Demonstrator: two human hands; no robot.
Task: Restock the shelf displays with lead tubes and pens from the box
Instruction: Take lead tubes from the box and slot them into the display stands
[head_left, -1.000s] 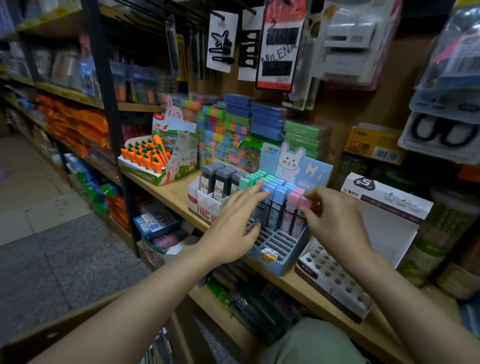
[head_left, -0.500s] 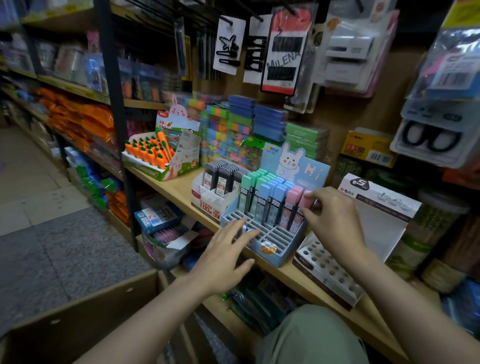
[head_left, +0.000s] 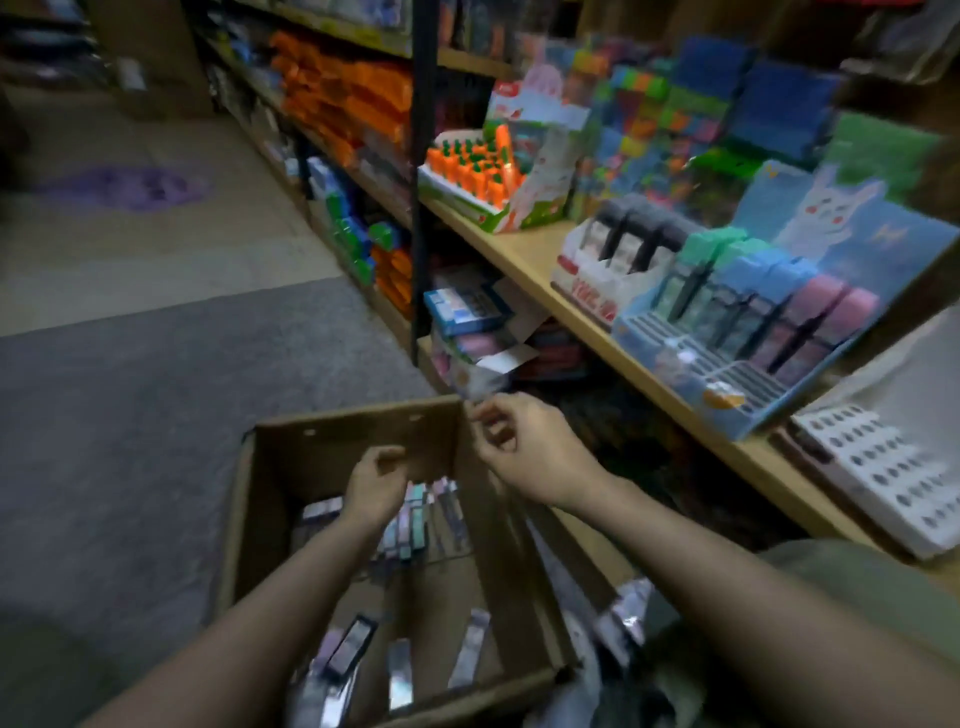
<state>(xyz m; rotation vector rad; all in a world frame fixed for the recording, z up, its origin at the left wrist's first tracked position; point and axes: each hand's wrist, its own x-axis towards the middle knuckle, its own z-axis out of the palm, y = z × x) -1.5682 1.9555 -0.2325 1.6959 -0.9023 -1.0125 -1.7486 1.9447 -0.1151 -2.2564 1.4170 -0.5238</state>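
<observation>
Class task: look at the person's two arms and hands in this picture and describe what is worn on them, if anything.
Both forearms are bare up to the picture's edge, with no sleeves in view. The left hand and the right hand wear no gloves. No watch, ring or band shows on either wrist or hand, though the picture is blurred, so small items could be missed.

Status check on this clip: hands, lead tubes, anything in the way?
Left hand down in cardboard box, fingers curled over lead tubes, grip unclear. Right hand by box rim, seemingly empty. Blue display front slots vacant. No visible obstruction.
</observation>
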